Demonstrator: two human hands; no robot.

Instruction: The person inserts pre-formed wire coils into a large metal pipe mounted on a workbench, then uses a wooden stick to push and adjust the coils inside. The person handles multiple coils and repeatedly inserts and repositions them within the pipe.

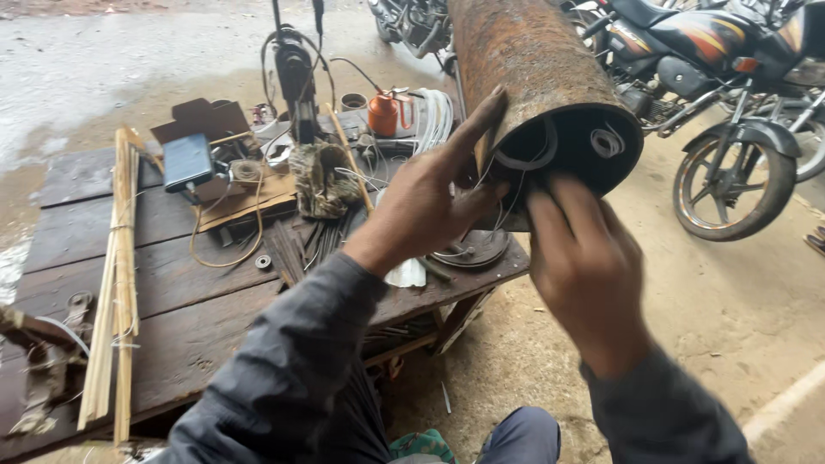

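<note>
Above the wooden workbench (172,292), the rusty steel cylinder (528,77) is braced at its open end, left hand (430,206) spread flat on the wall, right hand (584,266) curled under the rim; looks heavy, rigid, rough-surfaced, so grip the rim and wall, away from the loose wires inside.
</note>
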